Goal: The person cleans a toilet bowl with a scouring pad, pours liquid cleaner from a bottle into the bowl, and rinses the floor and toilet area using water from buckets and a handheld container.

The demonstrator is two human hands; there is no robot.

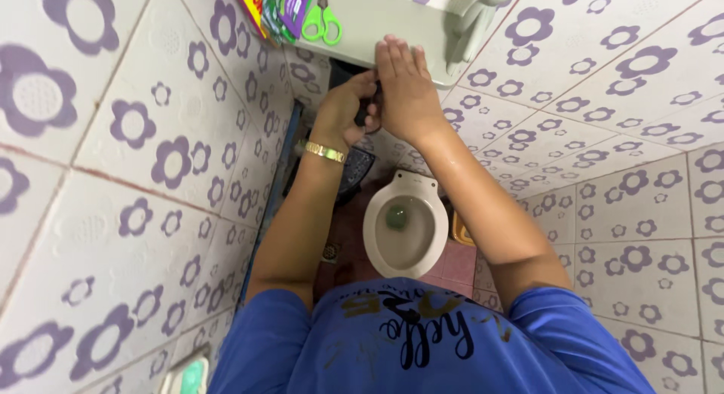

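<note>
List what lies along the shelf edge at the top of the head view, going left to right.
Colourful packets → green-handled scissors → left hand → right hand → pale bottle lying on the shelf.

We stand between white tiled walls [618, 213] patterned with purple flowers. Below us sit a cream toilet [405, 226] and a reddish floor [452, 262].

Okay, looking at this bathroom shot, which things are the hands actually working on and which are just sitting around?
In hand:
- left hand gripping a small dark object, too hidden to identify
- right hand pressed against the pale shelf edge and the dark object

Lying about:
- green scissors on the shelf
- colourful packets beside them
- toilet bowl below
- floor drain
</note>
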